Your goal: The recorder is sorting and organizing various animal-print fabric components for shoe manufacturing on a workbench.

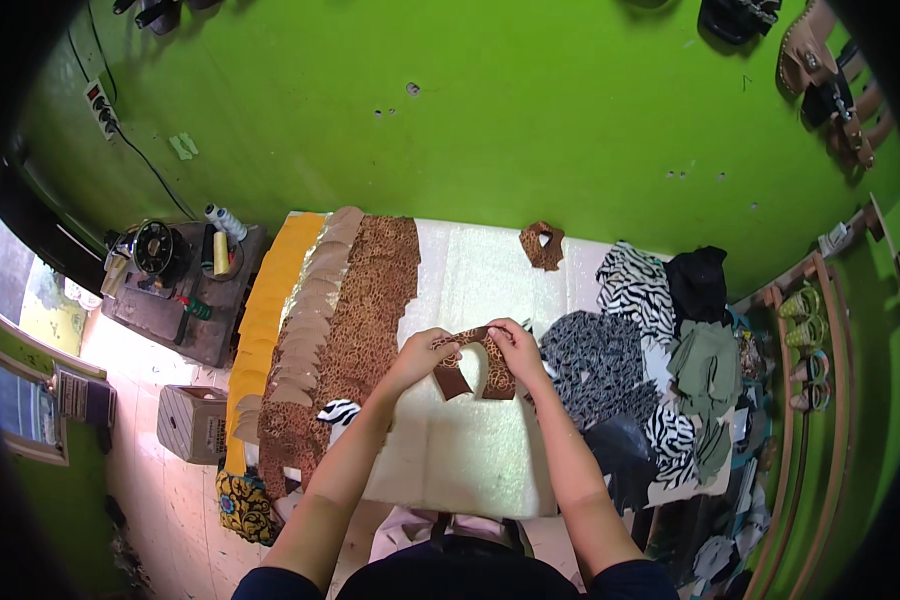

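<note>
Between my two hands I hold up a leopard-print cut piece (499, 380), arched like a shoe upper, with a plain brown patch on its left leg. My left hand (420, 357) pinches its upper left edge, and my right hand (517, 352) grips the top right. The piece hangs over the white table (455, 450). A similar leopard-print piece (549, 262) with an opening lies near the far edge. Left of my hands, overlapping leopard-print pieces (375, 270), tan pieces (305, 310) and yellow pieces (270, 300) lie in long rows.
Zebra-print (635, 285), dark grey patterned (595, 365) and olive pieces (705, 365) heap up on the right. A sewing machine (155, 248) and thread spools (220, 250) occupy a side table at left. Beside it stands a box (192, 424). Sandals (810, 50) hang on the green wall.
</note>
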Demonstrator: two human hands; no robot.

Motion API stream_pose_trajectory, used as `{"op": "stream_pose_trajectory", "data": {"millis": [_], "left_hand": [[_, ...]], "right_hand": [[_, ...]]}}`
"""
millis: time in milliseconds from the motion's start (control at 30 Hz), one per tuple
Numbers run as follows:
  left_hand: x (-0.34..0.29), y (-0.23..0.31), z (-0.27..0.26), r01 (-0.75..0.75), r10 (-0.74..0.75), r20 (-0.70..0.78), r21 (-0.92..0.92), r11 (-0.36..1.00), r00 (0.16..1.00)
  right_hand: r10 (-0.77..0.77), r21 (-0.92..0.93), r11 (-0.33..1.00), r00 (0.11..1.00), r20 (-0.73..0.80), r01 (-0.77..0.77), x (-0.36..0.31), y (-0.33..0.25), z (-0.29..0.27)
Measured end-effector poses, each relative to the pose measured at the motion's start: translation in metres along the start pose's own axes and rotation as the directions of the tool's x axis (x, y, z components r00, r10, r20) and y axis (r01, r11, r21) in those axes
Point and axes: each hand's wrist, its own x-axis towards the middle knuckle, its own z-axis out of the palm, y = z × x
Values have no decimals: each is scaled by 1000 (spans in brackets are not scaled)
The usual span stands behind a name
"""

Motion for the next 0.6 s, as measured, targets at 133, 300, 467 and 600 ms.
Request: {"op": "stream_pose_trajectory", "data": {"millis": [133, 300, 467, 600], "left_hand": [[-32, -40, 17, 54, -53, -142, 1, 999, 988], [-46, -69, 40, 6, 36, -193, 210, 978, 980], [-55, -66, 61, 0, 277, -422, 549, 836, 863], [-52, -67, 66, -12, 375, -409, 663, 749, 832]], "right_hand": [[1, -227, 974, 993, -116, -27, -46, 14, 28], [-53, -552, 828, 964, -261, -103, -89, 35, 49], [-374, -876, 481, 898, -233, -28, -97, 33, 44], [-563, -982, 174, 811, -163, -76, -71, 18, 15]]}}
